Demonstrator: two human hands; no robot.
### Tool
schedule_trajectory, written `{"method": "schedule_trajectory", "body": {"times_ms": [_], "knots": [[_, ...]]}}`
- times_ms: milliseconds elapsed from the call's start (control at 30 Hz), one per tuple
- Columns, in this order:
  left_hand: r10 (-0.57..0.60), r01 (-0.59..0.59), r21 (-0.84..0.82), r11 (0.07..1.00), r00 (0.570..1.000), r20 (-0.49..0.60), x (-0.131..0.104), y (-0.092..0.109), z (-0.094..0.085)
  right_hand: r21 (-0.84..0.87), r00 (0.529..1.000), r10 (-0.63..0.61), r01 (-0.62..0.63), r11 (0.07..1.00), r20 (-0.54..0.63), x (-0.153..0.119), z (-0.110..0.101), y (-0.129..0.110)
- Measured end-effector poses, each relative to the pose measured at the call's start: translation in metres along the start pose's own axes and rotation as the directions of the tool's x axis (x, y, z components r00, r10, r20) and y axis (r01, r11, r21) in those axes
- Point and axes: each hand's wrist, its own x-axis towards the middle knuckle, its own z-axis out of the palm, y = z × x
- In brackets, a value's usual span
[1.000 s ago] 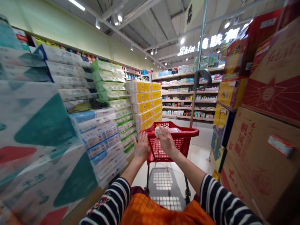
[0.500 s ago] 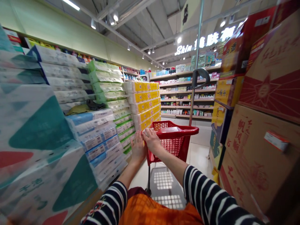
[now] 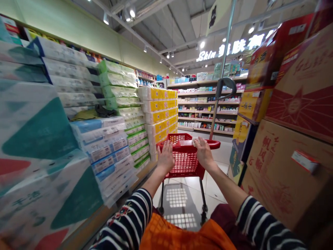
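A red shopping cart [image 3: 186,165] with a mesh basket stands straight in front of me. My left hand [image 3: 165,157] rests at the left part of its handle [image 3: 179,148], fingers extended and slightly apart. Farther right, my right hand [image 3: 204,151] lies against the handle, with something small and white [image 3: 194,140] between its fingers and the bar, probably a crumpled tissue or wipe.
Packs of paper [image 3: 109,149] are stacked along the left, with yellow-and-white packs [image 3: 161,111] farther on. Cardboard boxes [image 3: 286,170] rise on the right beside a metal pole [image 3: 222,69]. Stocked shelves [image 3: 205,104] stand ahead.
My right hand has moved right along the handle, away from my left hand. My left hand has shifted slightly right. The cart now faces more squarely ahead.
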Motion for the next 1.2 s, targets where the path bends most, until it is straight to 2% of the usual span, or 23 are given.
{"method": "schedule_trajectory", "body": {"times_ms": [67,133,200,267,333,500,567,633,700,833,900,967,1067,1200], "knots": [[0.029,-0.03,0.011,0.999,0.998,0.052,0.002,0.005,0.0,0.009,1.0,-0.029,0.029,1.0,-0.004,-0.001,0.005,-0.009],[0.045,-0.047,0.025,0.999,0.995,0.092,0.004,0.007,-0.001,0.019,0.995,-0.098,0.097,0.995,0.009,-0.001,0.012,-0.03],[0.048,-0.053,0.035,0.998,0.992,0.114,0.006,0.007,-0.003,0.025,0.989,-0.146,0.146,0.989,0.015,-0.001,0.016,-0.049],[0.048,-0.053,0.036,0.998,0.992,0.116,0.006,0.004,-0.004,0.025,0.986,-0.163,0.163,0.986,0.014,-0.001,0.017,-0.056],[0.044,-0.047,0.029,0.998,0.994,0.096,0.005,-0.001,-0.003,0.018,0.987,-0.163,0.163,0.986,0.015,-0.003,0.014,-0.044],[0.036,-0.036,-0.006,0.999,0.999,0.035,-0.001,-0.016,0.0,-0.056,0.999,-0.047,0.046,0.997,-0.025,-0.014,0.0,0.03],[0.015,-0.014,-0.016,1.0,1.0,0.023,-0.002,-0.018,-0.001,-0.085,0.998,-0.005,0.0,0.996,-0.06,-0.018,-0.004,0.049],[-0.025,0.026,-0.016,1.0,1.0,0.018,0.0,-0.017,-0.004,-0.093,0.996,-0.003,-0.005,0.996,-0.085,-0.021,-0.004,0.049],[-0.045,0.045,-0.008,0.999,0.999,0.015,0.004,-0.01,-0.006,-0.087,0.996,-0.032,0.025,0.996,-0.085,-0.023,-0.003,0.033],[0.044,-0.044,-0.001,0.999,0.998,0.044,0.013,0.01,-0.005,-0.075,0.997,-0.06,0.056,0.996,-0.056,-0.023,0.001,-0.007],[0.089,-0.091,0.008,0.996,0.992,0.09,0.017,0.017,-0.001,-0.09,0.998,-0.059,0.056,0.994,-0.038,-0.023,0.001,-0.014],[0.106,-0.11,0.021,0.994,0.987,0.118,0.018,0.021,0.002,-0.117,0.998,-0.07,0.068,0.991,-0.01,-0.022,0.001,-0.008],[0.102,-0.107,0.029,0.994,0.987,0.122,0.018,0.019,0.003,-0.158,0.998,-0.058,0.058,0.986,0.003,-0.022,-0.003,0.015],[0.103,-0.107,0.034,0.994,0.988,0.119,0.016,0.017,0.001,-0.166,0.995,0.049,-0.062,0.984,-0.082,-0.021,-0.008,0.05]]}}
